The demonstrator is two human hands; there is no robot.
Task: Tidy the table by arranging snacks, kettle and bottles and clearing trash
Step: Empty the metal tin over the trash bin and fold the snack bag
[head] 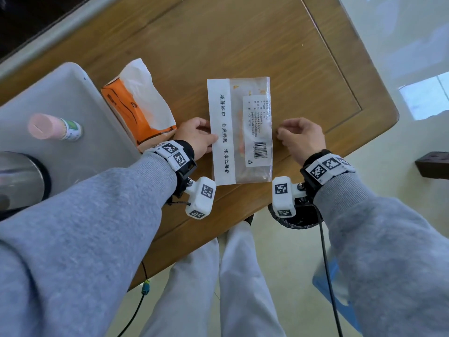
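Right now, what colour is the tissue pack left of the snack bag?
Orange with black line markings, white tissue sticking out of the tissue pack; head view.
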